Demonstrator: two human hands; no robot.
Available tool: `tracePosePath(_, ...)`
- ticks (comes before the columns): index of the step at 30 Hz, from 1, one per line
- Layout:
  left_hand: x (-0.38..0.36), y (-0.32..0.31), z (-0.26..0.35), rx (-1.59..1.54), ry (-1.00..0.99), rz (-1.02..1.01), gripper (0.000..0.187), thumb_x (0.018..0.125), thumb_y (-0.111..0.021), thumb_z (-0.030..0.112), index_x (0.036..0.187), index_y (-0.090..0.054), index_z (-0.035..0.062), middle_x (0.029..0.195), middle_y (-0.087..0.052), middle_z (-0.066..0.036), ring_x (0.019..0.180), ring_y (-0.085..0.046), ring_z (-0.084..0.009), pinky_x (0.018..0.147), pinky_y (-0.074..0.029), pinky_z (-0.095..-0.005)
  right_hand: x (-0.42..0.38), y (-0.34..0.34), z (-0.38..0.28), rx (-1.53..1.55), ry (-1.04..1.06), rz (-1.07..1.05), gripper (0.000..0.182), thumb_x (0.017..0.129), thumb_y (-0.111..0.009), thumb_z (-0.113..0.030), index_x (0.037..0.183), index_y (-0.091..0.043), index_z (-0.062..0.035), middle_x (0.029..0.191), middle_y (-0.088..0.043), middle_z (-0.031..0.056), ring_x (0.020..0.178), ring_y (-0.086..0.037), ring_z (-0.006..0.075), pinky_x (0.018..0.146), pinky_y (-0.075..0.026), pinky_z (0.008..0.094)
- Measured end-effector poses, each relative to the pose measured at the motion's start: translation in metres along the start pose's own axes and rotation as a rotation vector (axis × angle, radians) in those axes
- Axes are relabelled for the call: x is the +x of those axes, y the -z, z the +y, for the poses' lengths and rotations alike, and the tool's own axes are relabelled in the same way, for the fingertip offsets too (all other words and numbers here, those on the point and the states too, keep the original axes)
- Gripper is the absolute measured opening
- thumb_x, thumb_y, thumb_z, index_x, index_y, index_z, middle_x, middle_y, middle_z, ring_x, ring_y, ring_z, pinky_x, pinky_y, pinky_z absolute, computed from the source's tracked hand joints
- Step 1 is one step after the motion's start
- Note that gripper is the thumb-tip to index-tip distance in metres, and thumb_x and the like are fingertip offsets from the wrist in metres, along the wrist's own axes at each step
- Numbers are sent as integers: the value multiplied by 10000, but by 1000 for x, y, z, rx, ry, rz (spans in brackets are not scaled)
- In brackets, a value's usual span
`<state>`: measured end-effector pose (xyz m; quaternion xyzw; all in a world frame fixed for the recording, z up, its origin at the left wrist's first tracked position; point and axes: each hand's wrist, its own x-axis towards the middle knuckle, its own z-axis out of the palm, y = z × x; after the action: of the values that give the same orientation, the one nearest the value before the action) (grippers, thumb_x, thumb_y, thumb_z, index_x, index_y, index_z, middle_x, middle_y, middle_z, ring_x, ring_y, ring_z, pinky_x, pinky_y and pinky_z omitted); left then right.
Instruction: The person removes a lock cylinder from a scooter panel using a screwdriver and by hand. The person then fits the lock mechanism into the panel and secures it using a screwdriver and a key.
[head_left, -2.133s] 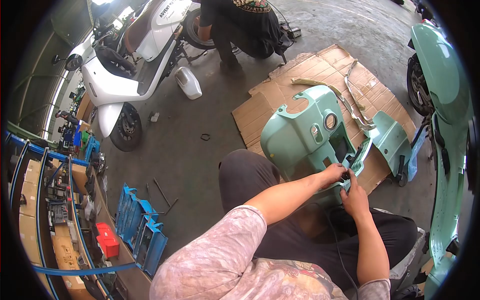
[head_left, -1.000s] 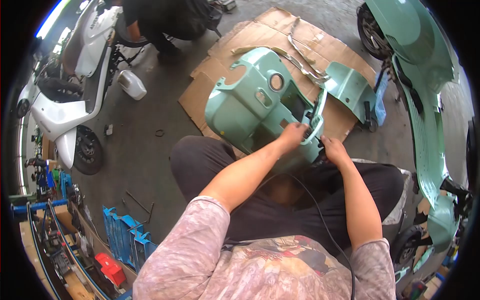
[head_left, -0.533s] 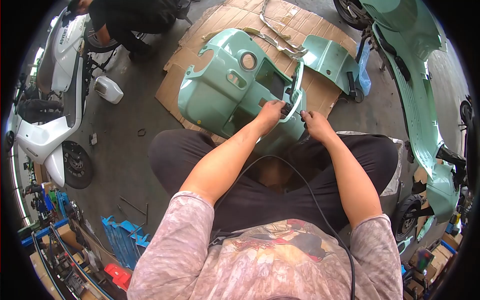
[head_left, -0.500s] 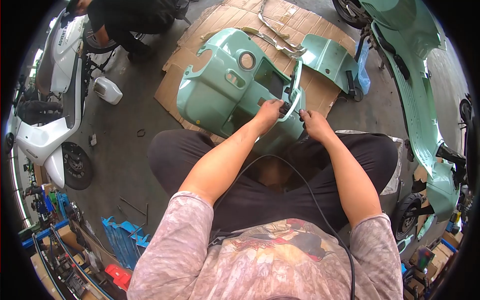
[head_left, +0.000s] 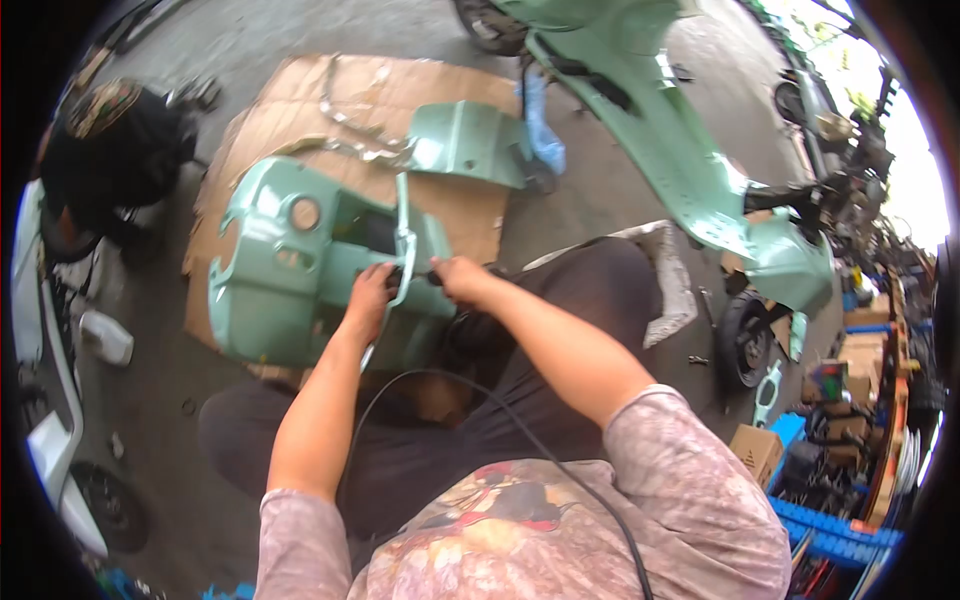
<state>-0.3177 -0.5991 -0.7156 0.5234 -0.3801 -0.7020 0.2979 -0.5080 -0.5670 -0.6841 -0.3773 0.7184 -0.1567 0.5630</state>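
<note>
A large mint-green scooter body panel (head_left: pixel 270 300) with a round hole lies in front of my crossed legs, partly on brown cardboard. My left hand (head_left: pixel 373 293) is closed at the near side of a thin curved green rim (head_left: pixel 403 240); what its fingers hold is hidden. Just right of the rim, my right hand (head_left: pixel 457 279) is closed round a small dark handle-like piece (head_left: pixel 432 278) that points at the rim. The image is smeared, so the contact between the piece and the rim cannot be made out.
Flat cardboard (head_left: pixel 290 90) holds a smaller green panel (head_left: pixel 465 142) and thin trim strips. A green scooter body (head_left: pixel 640 130) stands at the right, beside a blue plastic bag (head_left: pixel 542 130). Another person (head_left: pixel 115 160) crouches at the left near white scooter parts. A parts rack is at lower right.
The camera view has swung to the right, so the panel and hands appear further left and lower. Both hands stay at the rim. More of the rack at lower right shows.
</note>
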Motion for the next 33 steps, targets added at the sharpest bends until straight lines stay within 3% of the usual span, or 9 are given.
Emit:
tracePosePath(3,7,4,-5,-66,-36,-8,220,946,-538,246,1018,-607,49,815,-543,11,713,-474,-93,664,-408,-265,-6,3,-3,164,42,-73,452,960,-505,-450,1133,-538,-35,798,-598,89,555,-513,164,449,-433,321)
tracePosePath(7,7,4,-4,-69,-48,-37,196,961,-522,213,1006,-594,36,804,-536,18,680,-455,-77,625,-388,-239,-15,5,-2,127,112,-53,431,933,-570,-426,1133,-545,-45,807,-599,73,638,-529,155,510,-443,310)
tracePosePath(9,6,4,-3,48,-89,-48,258,962,-511,275,1038,-584,40,869,-574,-24,779,-514,-127,718,-423,-280,-17,8,-4,161,85,-68,437,927,-572,-425,1130,-548,-39,847,-600,72,667,-543,164,526,-451,314)
tracePosePath(11,5,5,-2,62,-145,-42,241,967,-516,240,1031,-570,14,854,-578,-32,735,-509,-129,673,-428,-284,-17,8,-6,191,39,-78,440,919,-580,-418,1129,-551,-32,898,-600,79,682,-556,175,536,-458,318)
tracePosePath(13,5,4,0,412,-271,107,223,954,-544,202,1000,-565,-16,820,-599,-57,704,-528,-139,634,-444,-311,-11,6,-2,225,69,-43,395,920,-597,-352,1105,-567,-4,845,-598,89,634,-567,192,478,-456,331)
tracePosePath(17,-13,1,24,803,-620,181,175,902,-584,126,948,-546,-39,814,-636,-205,744,-616,-349,671,-466,-436,-16,5,-4,157,162,-4,343,907,-615,-329,1004,-617,0,817,-605,97,626,-576,201,499,-472,361)
tracePosePath(18,-24,-4,37,837,-604,154,148,888,-573,93,960,-537,-32,838,-629,-236,795,-600,-428,706,-461,-472,-19,7,-6,97,166,-16,360,911,-611,-342,1036,-616,-4,840,-623,92,685,-589,198,549,-482,357)
tracePosePath(25,-34,-7,59,1073,-665,21,121,870,-534,41,983,-550,-2,869,-629,-247,861,-596,-441,739,-460,-508,-13,8,-5,-138,220,34,374,918,-607,-337,1063,-629,7,946,-682,149,910,-637,262,794,-490,373)
tracePosePath(33,-28,-1,76,1272,-734,-306,120,858,-534,79,959,-579,31,877,-647,-188,848,-613,-399,747,-490,-487,-17,14,-3,-132,86,6,387,928,-592,-347,1039,-640,22,847,-681,164,721,-658,283,694,-507,401)
